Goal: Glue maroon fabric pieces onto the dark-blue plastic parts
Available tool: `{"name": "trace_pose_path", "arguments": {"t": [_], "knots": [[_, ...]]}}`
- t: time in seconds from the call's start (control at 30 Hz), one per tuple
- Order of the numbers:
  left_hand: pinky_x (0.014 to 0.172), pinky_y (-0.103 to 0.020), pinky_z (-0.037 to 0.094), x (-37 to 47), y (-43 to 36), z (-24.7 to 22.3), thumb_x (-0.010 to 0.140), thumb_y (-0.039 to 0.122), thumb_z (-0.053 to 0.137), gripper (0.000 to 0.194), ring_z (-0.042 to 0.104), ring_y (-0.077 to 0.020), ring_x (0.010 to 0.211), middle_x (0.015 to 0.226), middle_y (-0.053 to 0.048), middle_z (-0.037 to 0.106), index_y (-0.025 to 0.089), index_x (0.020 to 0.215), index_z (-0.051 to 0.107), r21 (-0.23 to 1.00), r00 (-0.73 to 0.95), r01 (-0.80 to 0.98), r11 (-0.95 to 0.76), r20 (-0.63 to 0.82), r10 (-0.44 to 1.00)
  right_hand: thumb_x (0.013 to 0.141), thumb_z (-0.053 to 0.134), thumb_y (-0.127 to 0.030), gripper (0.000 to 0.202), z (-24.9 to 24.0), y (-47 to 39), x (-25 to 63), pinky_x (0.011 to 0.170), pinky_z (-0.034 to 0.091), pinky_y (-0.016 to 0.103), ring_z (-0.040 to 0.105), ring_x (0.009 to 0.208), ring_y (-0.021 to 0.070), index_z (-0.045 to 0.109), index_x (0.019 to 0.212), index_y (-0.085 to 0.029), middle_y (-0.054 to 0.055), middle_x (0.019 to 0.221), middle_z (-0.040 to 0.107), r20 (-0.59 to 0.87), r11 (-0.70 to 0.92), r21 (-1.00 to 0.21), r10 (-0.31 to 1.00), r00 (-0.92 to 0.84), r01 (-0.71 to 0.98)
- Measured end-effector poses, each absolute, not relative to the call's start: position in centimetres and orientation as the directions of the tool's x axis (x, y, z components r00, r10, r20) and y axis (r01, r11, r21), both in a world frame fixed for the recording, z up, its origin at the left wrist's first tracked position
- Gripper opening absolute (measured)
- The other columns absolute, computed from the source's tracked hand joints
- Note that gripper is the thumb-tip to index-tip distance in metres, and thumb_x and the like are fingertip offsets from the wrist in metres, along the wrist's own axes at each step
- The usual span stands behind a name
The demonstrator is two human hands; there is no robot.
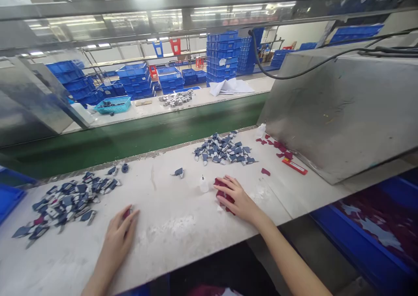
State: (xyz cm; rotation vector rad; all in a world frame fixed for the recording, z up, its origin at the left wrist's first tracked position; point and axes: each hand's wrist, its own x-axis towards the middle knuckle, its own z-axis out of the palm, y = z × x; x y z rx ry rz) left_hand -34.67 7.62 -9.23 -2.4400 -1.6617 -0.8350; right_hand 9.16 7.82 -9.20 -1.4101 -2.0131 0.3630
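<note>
My left hand [119, 230] rests low over the worktop [170, 248], its thumb and fingers closed on a small dark red part [126, 213]; the finer detail of that grip is too small to tell. My right hand [240, 202] lies palm down, its fingers spread apart and touching the dark red pieces [225, 193] beneath them; whether any one piece is separated, I cannot tell. In my judgement, good practice here is to slide a single piece free by its edge, keep the fingertips clean, and hold the left-hand part steady with light pressure. Just beyond my right fingertips, toward the left hand, stands a small bottle [204, 185]; I advise giving it clearance, as a careless sweep could tip it. To the left of my left fingers spreads a heap of grey-blue parts [72, 200], best left undisturbed by the wrist. Farther out, between the two hands, lies a lone grey-blue part [179, 172]. Beyond my right fingers lies a second heap [224, 148], with a green strip [183, 126] behind it.
</note>
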Motion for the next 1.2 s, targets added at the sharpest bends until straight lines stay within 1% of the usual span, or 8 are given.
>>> {"name": "trace_pose_path", "arguments": {"t": [0.17, 0.33, 0.4, 0.6, 0.73, 0.83, 0.97, 1.2], "knots": [[0.102, -0.059, 0.043, -35.4, 10.8, -6.7, 0.097, 0.038, 0.042, 0.032, 0.061, -0.0357, 0.118, 0.121, -0.013, 0.071, 0.025, 0.103, 0.071, 0.149, 0.259, 0.918, -0.368, 0.478, 0.839, 0.096, 0.049, -0.042, 0.034, -9.7, 8.6, 15.1, 0.115, 0.031, 0.063, 0.035, 0.143, 0.0353, 0.074, 0.113, -0.027, 0.007, 0.139, 0.061, 0.528, 0.221, -0.488, 0.845, 0.084, 0.845], [0.102, -0.055, 0.045, -27.9, 15.4, -4.9, 0.094, 0.036, 0.05, 0.031, 0.059, -0.0336, 0.118, 0.126, -0.014, 0.067, 0.022, 0.114, 0.068, 0.358, 0.39, 0.788, -0.502, 0.342, 0.855, 0.093, 0.045, -0.055, 0.059, -11.8, 9.4, 20.5, 0.112, 0.028, 0.069, 0.031, 0.144, 0.0438, 0.061, 0.135, -0.016, 0.018, 0.153, 0.044, 0.24, -0.277, -0.464, 0.875, 0.42, 0.842], [0.104, -0.056, 0.042, -24.5, 17.5, -5.1, 0.088, 0.032, 0.056, 0.031, 0.056, -0.0356, 0.12, 0.126, -0.016, 0.066, 0.019, 0.115, 0.067, 0.524, 0.38, 0.714, -0.464, 0.266, 0.886, 0.095, 0.04, -0.055, 0.059, -12.3, 9.3, 19.6, 0.112, 0.026, 0.071, 0.033, 0.144, 0.0427, 0.06, 0.135, -0.017, 0.019, 0.153, 0.044, 0.152, -0.241, -0.459, 0.927, 0.343, 0.855], [0.096, -0.049, 0.048, -19.7, 20.3, -6.6, 0.087, 0.026, 0.058, 0.019, 0.062, -0.0315, 0.106, 0.101, -0.012, 0.07, 0.021, 0.102, 0.068, 0.669, 0.364, 0.622, -0.407, 0.213, 0.907, 0.098, 0.042, -0.051, 0.047, -10.0, 7.1, 11.2, 0.113, 0.037, 0.056, 0.043, 0.138, 0.0329, 0.065, 0.128, -0.023, 0.016, 0.145, 0.051, 0.283, 0.168, -0.584, 0.959, 0.005, 0.794], [0.084, -0.041, 0.052, -19.6, 17.1, -6.4, 0.097, 0.039, 0.047, 0.027, 0.065, -0.0252, 0.091, 0.098, -0.011, 0.07, 0.019, 0.106, 0.063, 0.776, 0.361, 0.523, -0.352, 0.172, 0.916, 0.094, 0.054, -0.05, 0.032, -7.1, 5.9, 6.5, 0.114, 0.031, 0.063, 0.017, 0.15, 0.0392, 0.077, 0.097, -0.028, 0.009, 0.152, 0.041, 0.356, 0.299, -0.554, 0.929, -0.103, 0.777], [0.077, -0.035, 0.052, -19.4, 13.0, -5.5, 0.101, 0.053, 0.035, 0.044, 0.063, -0.0209, 0.083, 0.092, -0.01, 0.068, 0.017, 0.1, 0.061, 0.894, 0.369, 0.349, -0.28, 0.144, 0.918, 0.094, 0.054, -0.052, 0.033, -6.4, 6.3, 4.2, 0.112, 0.024, 0.071, 0.012, 0.15, 0.0426, 0.074, 0.114, -0.035, 0.007, 0.157, 0.035, 0.278, 0.302, -0.519, 0.944, -0.176, 0.8], [0.076, -0.033, 0.047, -18.9, 8.5, -4.2, 0.093, 0.065, 0.051, 0.051, 0.056, -0.0186, 0.08, 0.086, -0.007, 0.061, 0.016, 0.097, 0.063, 0.994, 0.3, -0.086, -0.065, 0.088, 0.95, 0.093, 0.056, -0.049, 0.043, -7.3, 6.9, 2.1, 0.11, 0.028, 0.071, 0.02, 0.148, 0.043, 0.064, 0.132, -0.031, 0.014, 0.149, 0.044, 0.229, 0.303, -0.525, 0.95, -0.211, 0.795], [0.074, -0.031, 0.041, -19.5, 5.3, -4.6, 0.084, 0.064, 0.065, 0.048, 0.047, -0.0157, 0.076, 0.08, -0.002, 0.051, 0.017, 0.092, 0.066, 0.962, 0.203, -0.264, 0.07, -0.015, 0.979, 0.091, 0.056, -0.03, 0.068, -9.1, 3.9, -0.7, 0.102, 0.053, 0.044, 0.058, 0.117, 0.0234, 0.032, 0.154, -0.036, 0.007, 0.124, 0.05, 0.175, 0.262, -0.878, 0.955, -0.241, 0.4]]}}
